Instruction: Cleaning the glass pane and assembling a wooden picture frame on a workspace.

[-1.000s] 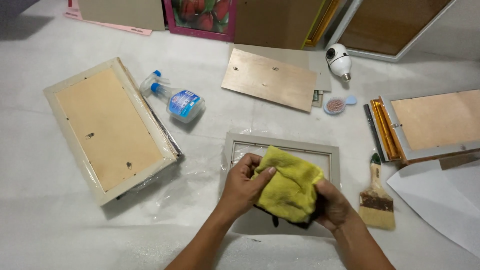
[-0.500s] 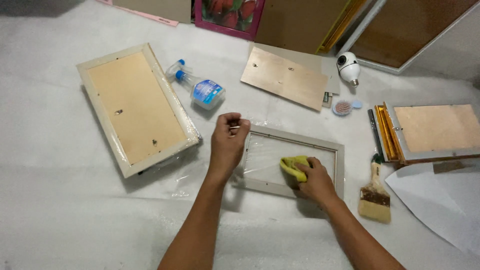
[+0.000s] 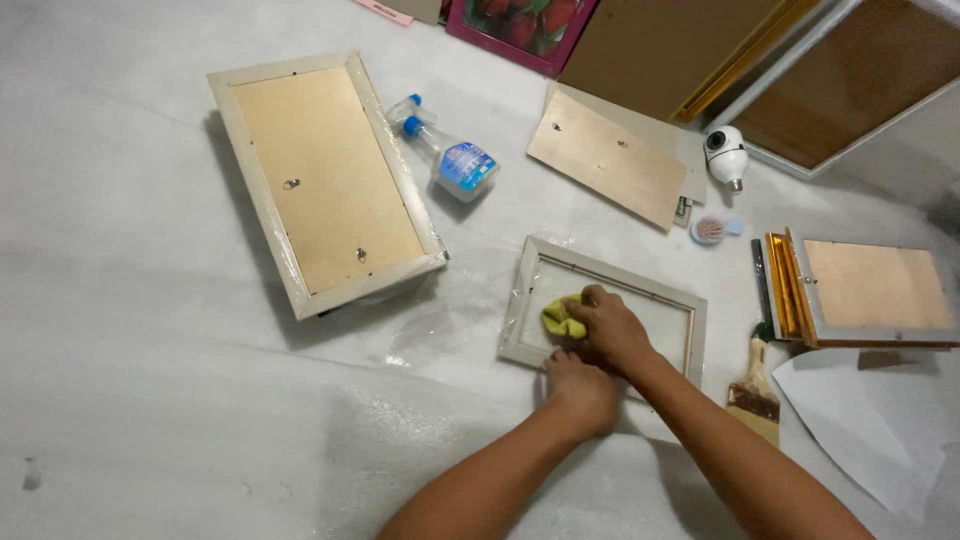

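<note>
floor (image 3: 150, 420): white sheeting (wrinkled) | light: soft, even

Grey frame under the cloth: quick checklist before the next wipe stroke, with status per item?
1. Yellow cloth under right hand: ok.
2. Left hand bracing near edge of grey frame: ok.
3. Frame flat on white sheet: ok.
4. Spray bottle apart from frame: ok.
5. Paintbrush off the frame, to its right: ok.
6. Pane free of smears: cannot tell.
</note>
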